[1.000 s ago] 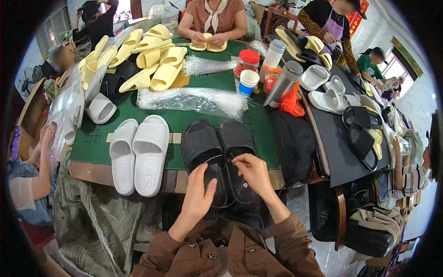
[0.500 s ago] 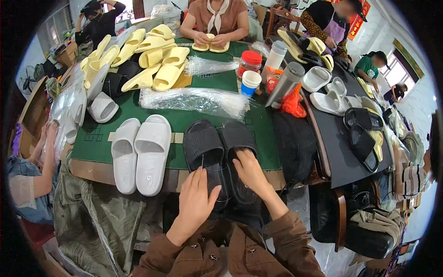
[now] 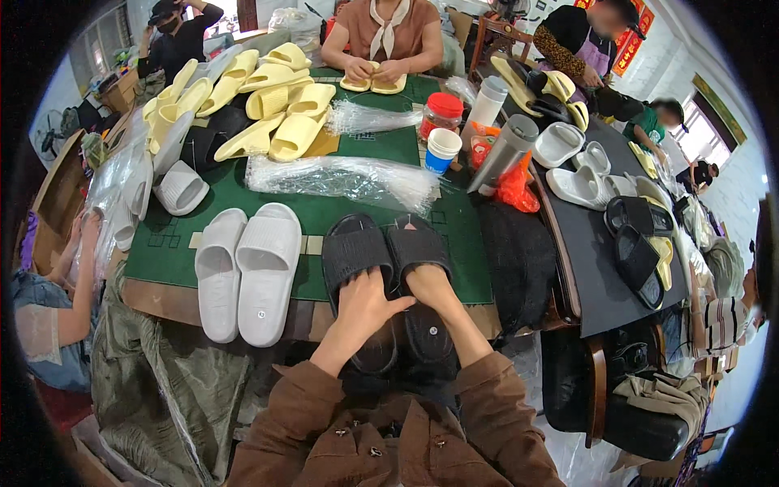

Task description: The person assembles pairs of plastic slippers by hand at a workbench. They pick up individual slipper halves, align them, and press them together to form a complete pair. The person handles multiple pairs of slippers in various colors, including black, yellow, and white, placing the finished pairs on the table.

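Note:
A pair of black slide sandals lies in front of me at the table's near edge, the left slide (image 3: 350, 243) and the right slide (image 3: 418, 243) side by side with heels toward me. My left hand (image 3: 363, 308) reaches under the left slide's strap; its thumb sticks out toward the right slide. Under the other strap goes my right hand (image 3: 432, 286). Both hands' fingers are hidden by the straps, so any grip does not show. To the left lies a pair of pale grey slides (image 3: 264, 268), toes pointing away.
Bagged clear plastic strands (image 3: 341, 178) lie beyond the slides. Yellow slides (image 3: 296, 130) are heaped at the far left. A paper cup (image 3: 441, 150), red-lidded jar (image 3: 442, 114) and steel flask (image 3: 507, 150) stand at right. Opposite, a person (image 3: 381, 40) handles yellow slides.
Both hands have moved up, and their fingers have gone beneath the straps. A thin clear strand that looped near my left hand no longer shows there.

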`<state>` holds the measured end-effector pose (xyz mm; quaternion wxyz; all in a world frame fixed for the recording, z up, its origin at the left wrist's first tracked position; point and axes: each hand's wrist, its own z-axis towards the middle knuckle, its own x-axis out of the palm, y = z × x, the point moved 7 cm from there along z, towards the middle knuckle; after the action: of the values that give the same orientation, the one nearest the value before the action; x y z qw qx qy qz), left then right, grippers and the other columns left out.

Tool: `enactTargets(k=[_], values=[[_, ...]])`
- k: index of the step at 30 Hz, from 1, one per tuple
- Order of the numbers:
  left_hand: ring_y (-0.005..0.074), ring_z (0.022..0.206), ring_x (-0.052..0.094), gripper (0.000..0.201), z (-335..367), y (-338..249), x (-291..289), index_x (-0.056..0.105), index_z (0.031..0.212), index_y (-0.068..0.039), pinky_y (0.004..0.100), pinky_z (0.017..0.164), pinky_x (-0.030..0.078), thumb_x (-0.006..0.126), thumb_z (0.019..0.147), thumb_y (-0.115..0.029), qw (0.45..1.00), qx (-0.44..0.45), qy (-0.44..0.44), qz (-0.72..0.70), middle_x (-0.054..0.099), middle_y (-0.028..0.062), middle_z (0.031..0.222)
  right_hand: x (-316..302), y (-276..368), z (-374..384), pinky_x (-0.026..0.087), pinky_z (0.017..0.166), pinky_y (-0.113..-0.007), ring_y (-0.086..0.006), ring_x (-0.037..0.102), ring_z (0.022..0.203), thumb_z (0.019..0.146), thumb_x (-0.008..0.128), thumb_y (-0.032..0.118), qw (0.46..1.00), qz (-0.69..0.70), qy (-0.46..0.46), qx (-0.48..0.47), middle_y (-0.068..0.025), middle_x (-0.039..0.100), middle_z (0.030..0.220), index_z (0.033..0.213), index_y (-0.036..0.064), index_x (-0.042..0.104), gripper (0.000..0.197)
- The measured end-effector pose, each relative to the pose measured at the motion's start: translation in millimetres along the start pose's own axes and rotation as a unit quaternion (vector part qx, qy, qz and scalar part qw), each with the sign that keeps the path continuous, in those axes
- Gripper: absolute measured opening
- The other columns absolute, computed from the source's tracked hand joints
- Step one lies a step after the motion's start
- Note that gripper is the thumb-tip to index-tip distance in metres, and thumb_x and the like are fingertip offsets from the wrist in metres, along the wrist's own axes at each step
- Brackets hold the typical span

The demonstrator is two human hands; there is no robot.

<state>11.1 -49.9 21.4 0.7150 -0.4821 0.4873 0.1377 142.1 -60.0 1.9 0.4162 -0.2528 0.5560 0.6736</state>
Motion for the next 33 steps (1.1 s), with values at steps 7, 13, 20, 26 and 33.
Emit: enactTargets(k=[7, 13, 20, 26, 33], values=[[0.0414, 0.079, 0.066, 0.047, 17.5, -4.0, 15.1, 0.065, 0.083, 0.011, 0.0454, 0.070, 0.053, 0.077, 0.068, -0.032, 0.994, -0.068, 0.038, -0.079, 0.065, 0.0278, 0.081, 16.9, -6.7, 12.5, 0.033, 0.099, -0.047, -0.0426, 0.043, 0.116, 0.081, 0.047, 0.005, 0.997, -0.054, 0.054, -0.012, -0.0261, 0.046, 0.126, 0.119, -0.0045, 0.047, 0.039], [0.0404, 0.077, 0.066, 0.036, 19.8, 8.3, 29.1, 0.066, 0.080, 0.009, 0.0458, 0.069, 0.053, 0.074, 0.069, -0.024, 0.996, -0.053, -0.056, -0.041, 0.065, 0.0270, 0.080, 35.3, -17.7, 8.2, 0.037, 0.097, -0.045, -0.0435, 0.051, 0.109, 0.084, 0.044, 0.006, 0.997, -0.046, 0.061, 0.020, -0.0290, 0.054, 0.117, 0.110, -0.0070, 0.058, 0.033], [0.0394, 0.076, 0.066, 0.038, 19.7, 2.6, 26.5, 0.066, 0.086, 0.008, 0.0462, 0.071, 0.052, 0.073, 0.073, -0.027, 0.994, -0.012, -0.104, -0.015, 0.066, 0.0248, 0.081, 2.5, -10.2, -13.0, 0.043, 0.080, -0.048, -0.0463, 0.058, 0.095, 0.090, 0.043, 0.011, 0.982, 0.126, 0.049, 0.132, -0.0329, 0.061, 0.095, 0.090, -0.0116, 0.062, 0.030], [0.0368, 0.074, 0.066, 0.036, 15.1, -0.2, 20.7, 0.067, 0.081, 0.006, 0.0444, 0.069, 0.053, 0.072, 0.075, -0.029, 0.989, 0.011, -0.147, -0.005, 0.066, 0.0238, 0.080, -39.4, 42.2, -51.5, 0.045, 0.086, -0.045, -0.0426, 0.054, 0.106, 0.089, 0.053, 0.004, 0.994, 0.037, -0.089, -0.055, -0.0284, 0.057, 0.112, 0.104, -0.0081, 0.059, 0.020], [0.0368, 0.067, 0.065, 0.041, 14.5, 6.2, 19.9, 0.067, 0.072, 0.006, 0.0447, 0.067, 0.052, 0.069, 0.079, -0.034, 0.992, -0.013, -0.123, -0.019, 0.066, 0.0213, 0.073, -93.9, 21.9, 5.6, 0.051, 0.070, -0.039, -0.0305, 0.066, 0.078, 0.088, 0.058, 0.007, 0.979, 0.075, -0.188, 0.017, -0.0171, 0.066, 0.093, 0.094, -0.0014, 0.065, 0.012]])
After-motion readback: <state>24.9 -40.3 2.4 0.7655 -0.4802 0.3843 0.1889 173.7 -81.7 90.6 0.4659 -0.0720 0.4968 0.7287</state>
